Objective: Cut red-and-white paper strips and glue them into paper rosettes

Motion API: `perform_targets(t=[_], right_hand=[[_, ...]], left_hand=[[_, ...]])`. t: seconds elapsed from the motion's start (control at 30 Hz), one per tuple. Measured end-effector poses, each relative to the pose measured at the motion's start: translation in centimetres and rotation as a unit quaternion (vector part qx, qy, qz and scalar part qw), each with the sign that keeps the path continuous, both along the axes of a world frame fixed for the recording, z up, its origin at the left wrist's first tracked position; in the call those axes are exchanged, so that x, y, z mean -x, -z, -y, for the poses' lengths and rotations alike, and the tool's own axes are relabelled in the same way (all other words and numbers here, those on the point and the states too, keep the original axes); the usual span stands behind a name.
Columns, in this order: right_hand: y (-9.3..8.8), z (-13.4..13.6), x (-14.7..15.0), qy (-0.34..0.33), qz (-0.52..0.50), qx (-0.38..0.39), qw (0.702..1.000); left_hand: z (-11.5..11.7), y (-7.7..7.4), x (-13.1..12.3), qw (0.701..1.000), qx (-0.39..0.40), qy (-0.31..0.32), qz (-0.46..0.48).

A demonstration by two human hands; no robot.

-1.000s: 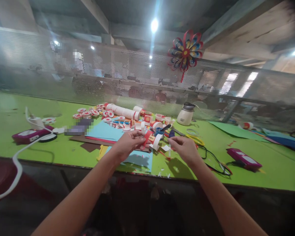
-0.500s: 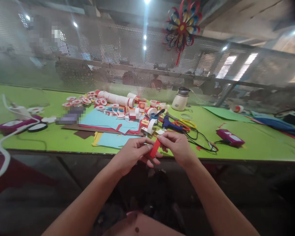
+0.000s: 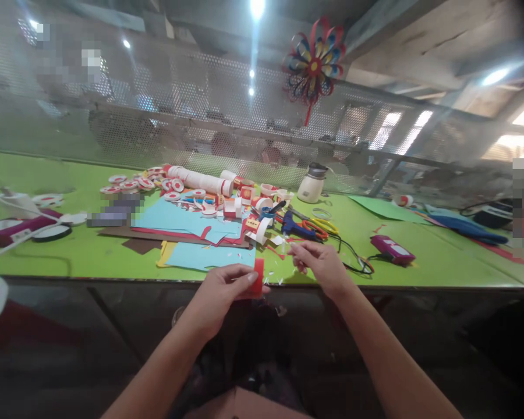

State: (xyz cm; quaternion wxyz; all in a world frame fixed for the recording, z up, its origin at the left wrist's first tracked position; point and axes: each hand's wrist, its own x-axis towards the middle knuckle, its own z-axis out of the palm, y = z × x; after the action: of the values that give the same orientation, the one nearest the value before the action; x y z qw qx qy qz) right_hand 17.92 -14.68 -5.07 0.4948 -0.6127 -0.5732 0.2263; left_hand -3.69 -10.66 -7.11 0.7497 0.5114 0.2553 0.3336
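Observation:
Near the table's front edge, my left hand [image 3: 225, 291] pinches a short red paper strip [image 3: 258, 276] between thumb and fingers. The strip stands roughly upright. To its right, apart from it, is my right hand [image 3: 321, 265], its thumb and forefinger pressed together. Whatever those fingertips hold, if anything, is too small to make out. Just beyond the right hand lie a blue glue gun [image 3: 293, 227] and small white and red paper scraps [image 3: 277, 240]. Light-blue paper [image 3: 201, 255] lies beyond the left hand.
White-and-red paper rolls [image 3: 201, 179] and round pieces [image 3: 128, 186] are heaped on the green table [image 3: 445, 262]. A cream jug [image 3: 311, 185] stands behind. Cables and a purple box [image 3: 393, 250] lie right; a white cord [image 3: 0, 285] hangs left. A paper flower [image 3: 314, 67] hangs above.
My hands have moved apart: the right has let go of the red strip, which stays in the left hand. The strip is now more upright. The camera view has shifted slightly.

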Motion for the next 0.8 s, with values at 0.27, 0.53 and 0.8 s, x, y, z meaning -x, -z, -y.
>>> perform_targets(t=[0.27, 0.53, 0.8], right_hand=[[0.2, -1.6, -10.0, 0.184, 0.234, 0.005, 0.955], [0.2, -2.3, -10.0, 0.175, 0.315, -0.003, 0.933], [3.8, -2.2, -6.4, 0.178, 0.275, -0.075, 0.942]], left_hand=[[-1.5, 0.7, 0.5, 0.991, 0.064, -0.115, 0.024], [-1.7, 0.3, 0.8, 0.992, 0.067, -0.1, 0.045], [-2.2, 0.7, 1.6, 0.99, 0.057, -0.122, 0.05]])
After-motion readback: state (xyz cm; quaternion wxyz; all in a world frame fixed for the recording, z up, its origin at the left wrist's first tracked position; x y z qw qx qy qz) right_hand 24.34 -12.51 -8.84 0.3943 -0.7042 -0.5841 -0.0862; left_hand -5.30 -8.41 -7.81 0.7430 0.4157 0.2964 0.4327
